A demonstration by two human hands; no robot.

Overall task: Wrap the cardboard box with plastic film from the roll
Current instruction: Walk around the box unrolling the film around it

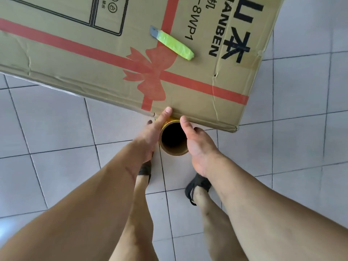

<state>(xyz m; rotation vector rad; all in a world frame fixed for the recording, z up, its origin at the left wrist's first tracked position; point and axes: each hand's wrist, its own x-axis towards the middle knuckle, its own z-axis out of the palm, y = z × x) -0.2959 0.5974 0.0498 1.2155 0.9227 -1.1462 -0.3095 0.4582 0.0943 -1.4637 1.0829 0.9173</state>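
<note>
1. While both hands grip the film roll (pixel 173 139) upright against the near edge of the cardboard box (pixel 113 59), left hand (pixel 150 136) and right hand (pixel 197 146) curl around it.
2. No film shows across the box top, so wrapping looks barely begun.
3. A green-taped utility knife (pixel 172 43) lies on the box.

Single view, head-mounted, wide-angle. Looks steeply down past both forearms to the tiled floor (pixel 56 129) and the person's own feet (straight lines bow toward the edges). Cardboard box (pixel 94 59) top fills the upper frame, close, cropped at top and left. Hands sit near centre, close to the lens.
</note>
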